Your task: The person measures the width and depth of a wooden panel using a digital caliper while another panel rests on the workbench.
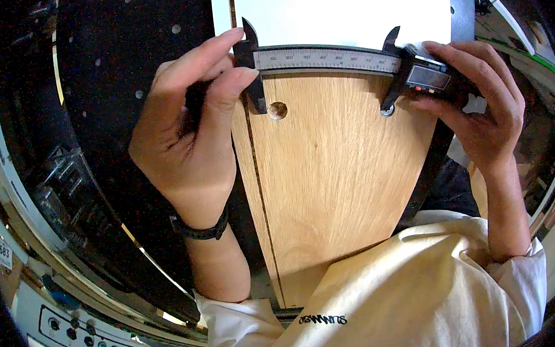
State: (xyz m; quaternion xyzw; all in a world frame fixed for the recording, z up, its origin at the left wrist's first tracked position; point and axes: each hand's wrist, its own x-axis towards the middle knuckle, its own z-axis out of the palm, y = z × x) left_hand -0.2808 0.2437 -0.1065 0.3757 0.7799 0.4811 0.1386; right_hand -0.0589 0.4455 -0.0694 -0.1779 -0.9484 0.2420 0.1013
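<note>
I hold a digital caliper (327, 57) across the top of a wooden panel (336, 169). My left hand (189, 128) pinches the fixed jaw at the panel's left edge, close to a round hole (277, 110) in the wood. My right hand (474, 99) grips the sliding head with its small display (428, 78); the sliding jaw tip rests at a small metal fitting (387, 110) near the panel's right side. The caliper's scale bar runs level between both hands.
A black machine surface (117, 121) lies to the left, with a control panel of coloured buttons (95, 341) at lower left. A white area (342, 5) sits above the caliper. My cream shirt (404, 294) fills the lower right.
</note>
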